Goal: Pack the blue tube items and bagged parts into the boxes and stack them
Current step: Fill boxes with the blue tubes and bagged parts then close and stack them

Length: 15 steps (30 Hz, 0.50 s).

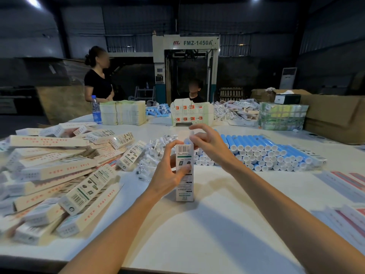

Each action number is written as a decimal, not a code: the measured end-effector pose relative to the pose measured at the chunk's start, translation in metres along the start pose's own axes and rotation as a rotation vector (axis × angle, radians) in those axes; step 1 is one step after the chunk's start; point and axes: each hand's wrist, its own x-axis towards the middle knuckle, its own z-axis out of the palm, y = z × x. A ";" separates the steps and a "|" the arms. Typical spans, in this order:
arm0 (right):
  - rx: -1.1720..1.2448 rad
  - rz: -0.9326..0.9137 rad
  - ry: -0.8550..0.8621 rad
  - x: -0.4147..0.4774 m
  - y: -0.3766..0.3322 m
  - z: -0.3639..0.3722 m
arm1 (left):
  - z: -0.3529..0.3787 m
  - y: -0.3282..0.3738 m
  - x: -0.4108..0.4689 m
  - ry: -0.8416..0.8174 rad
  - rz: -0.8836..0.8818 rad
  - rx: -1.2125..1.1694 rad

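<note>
A tall narrow white box (185, 186) stands upright on the white table (207, 230), its barcode side facing me and its top flap open. My left hand (169, 173) grips the box around its middle. My right hand (209, 143) hovers at the box's open top with fingers curled, pinching a blue tube (187, 141) that pokes out of the opening. Behind the box lies a heap of small clear bagged parts (156, 153). A stacked row of blue tubes (262, 153) with white caps lies to the right.
A sprawling pile of packed boxes (59, 175) covers the table's left side. Flat box blanks (347, 194) lie at the right edge. Farther back stand box stacks (122, 112), a water bottle (96, 110), cardboard cartons (333, 113), and two people near a large machine (185, 56).
</note>
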 end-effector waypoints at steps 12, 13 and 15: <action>-0.255 -0.216 -0.088 0.006 0.003 -0.009 | -0.002 0.000 0.001 0.014 -0.042 0.023; -0.227 -0.191 -0.107 0.004 0.002 -0.010 | -0.002 0.000 0.002 0.014 -0.043 0.027; -0.170 -0.163 -0.110 0.001 0.000 -0.010 | -0.002 0.000 0.002 0.008 -0.041 0.035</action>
